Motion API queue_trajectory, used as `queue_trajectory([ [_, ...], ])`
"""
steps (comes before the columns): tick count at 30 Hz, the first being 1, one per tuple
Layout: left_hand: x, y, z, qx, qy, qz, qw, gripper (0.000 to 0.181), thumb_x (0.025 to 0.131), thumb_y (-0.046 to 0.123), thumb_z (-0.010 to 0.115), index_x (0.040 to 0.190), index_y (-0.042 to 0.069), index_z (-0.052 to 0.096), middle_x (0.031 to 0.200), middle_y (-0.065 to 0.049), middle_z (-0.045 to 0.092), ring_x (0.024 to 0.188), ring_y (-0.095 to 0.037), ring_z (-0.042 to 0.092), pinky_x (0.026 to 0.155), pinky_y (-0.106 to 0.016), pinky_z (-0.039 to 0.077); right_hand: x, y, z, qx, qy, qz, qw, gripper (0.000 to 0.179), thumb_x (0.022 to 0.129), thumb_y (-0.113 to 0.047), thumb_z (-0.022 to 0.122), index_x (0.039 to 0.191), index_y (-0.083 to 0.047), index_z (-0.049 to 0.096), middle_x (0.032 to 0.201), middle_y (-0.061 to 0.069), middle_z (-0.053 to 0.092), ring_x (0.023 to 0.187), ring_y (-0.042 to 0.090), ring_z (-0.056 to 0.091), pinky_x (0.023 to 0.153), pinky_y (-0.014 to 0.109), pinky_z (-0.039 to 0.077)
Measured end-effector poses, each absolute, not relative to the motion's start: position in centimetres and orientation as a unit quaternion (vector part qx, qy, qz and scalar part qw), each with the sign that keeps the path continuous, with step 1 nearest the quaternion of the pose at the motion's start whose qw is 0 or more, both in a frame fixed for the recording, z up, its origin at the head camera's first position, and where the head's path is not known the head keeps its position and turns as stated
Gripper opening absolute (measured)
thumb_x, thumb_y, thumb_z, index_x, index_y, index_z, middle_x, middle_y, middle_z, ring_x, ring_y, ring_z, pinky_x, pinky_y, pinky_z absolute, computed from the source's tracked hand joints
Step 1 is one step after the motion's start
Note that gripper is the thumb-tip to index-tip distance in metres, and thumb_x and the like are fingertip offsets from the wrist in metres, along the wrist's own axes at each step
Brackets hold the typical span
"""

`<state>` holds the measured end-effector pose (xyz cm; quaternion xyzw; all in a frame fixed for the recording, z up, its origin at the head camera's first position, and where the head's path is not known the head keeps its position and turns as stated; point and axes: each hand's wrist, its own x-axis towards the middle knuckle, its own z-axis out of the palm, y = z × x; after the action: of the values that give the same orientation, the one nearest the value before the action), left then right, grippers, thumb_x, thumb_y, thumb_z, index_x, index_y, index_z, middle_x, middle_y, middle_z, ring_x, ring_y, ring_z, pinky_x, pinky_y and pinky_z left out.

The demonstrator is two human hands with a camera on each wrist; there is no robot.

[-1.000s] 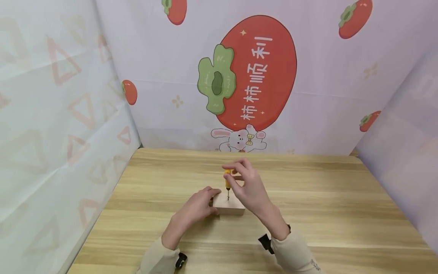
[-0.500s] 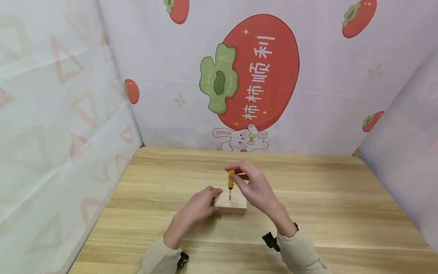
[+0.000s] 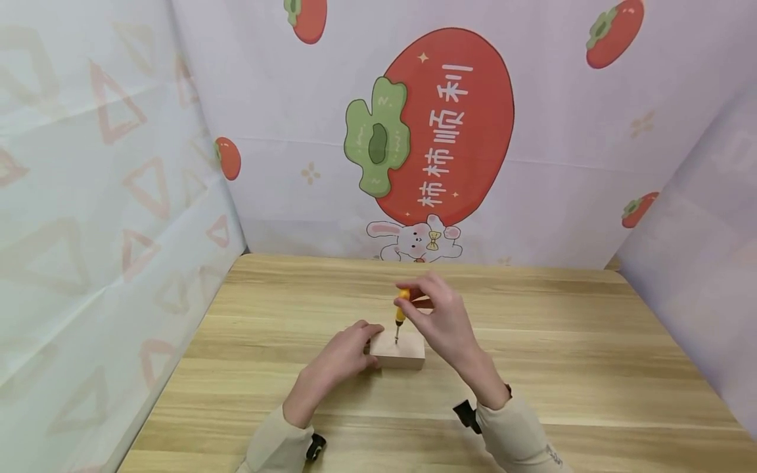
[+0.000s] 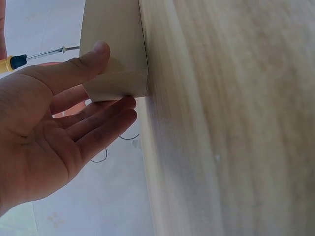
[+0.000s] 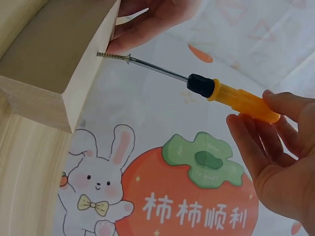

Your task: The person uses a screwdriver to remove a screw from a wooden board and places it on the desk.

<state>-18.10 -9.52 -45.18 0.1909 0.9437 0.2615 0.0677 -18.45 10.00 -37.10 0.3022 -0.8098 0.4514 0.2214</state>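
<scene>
A pale wooden block lies on the table, and my left hand grips its left end between thumb and fingers. In the right wrist view a threaded screw stands out of the block's top face, most of its shank still exposed. The tip of a screwdriver meets the screw's head, the two roughly in line. My right hand pinches the yellow handle near its end. From the left wrist view, my left thumb presses the block's side.
The wood-grain table runs back to a white cloth printed with red persimmons and a rabbit. Another patterned cloth hangs along the left side. Dark wrist mounts sit at the sleeves.
Over the last second my right fingers shift and re-grip on the screwdriver handle, which leans slightly more to the right now. My left hand keeps its hold on the block.
</scene>
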Motion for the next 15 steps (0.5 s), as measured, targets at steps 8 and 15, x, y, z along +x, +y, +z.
queue_trajectory([
  [8,-17.95,-9.69,-45.11,0.189,0.944,0.263,0.068,0.055,0.083,0.016,0.081,0.133,0.004,0.061,0.113,-0.008,0.063,0.086,-0.014,0.056,0.079,-0.033,0.051,-18.25,9.90,-37.13,0.345,-0.792,0.473,0.173,0.025,0.087,0.004,0.071,0.109,-0.007,0.071,0.103,0.006,0.072,0.091,0.019,0.071,0.077,0.029,0.060],
  [15,-17.88,-9.63,-45.02,0.193,0.943,0.264,0.066,0.055,0.083,0.017,0.081,0.133,0.004,0.061,0.113,-0.007,0.063,0.086,-0.014,0.056,0.078,-0.032,0.051,-18.08,9.60,-36.81,0.310,-0.810,0.459,0.192,0.027,0.082,-0.003,0.079,0.108,-0.008,0.071,0.100,0.004,0.067,0.087,0.018,0.066,0.070,0.028,0.060],
])
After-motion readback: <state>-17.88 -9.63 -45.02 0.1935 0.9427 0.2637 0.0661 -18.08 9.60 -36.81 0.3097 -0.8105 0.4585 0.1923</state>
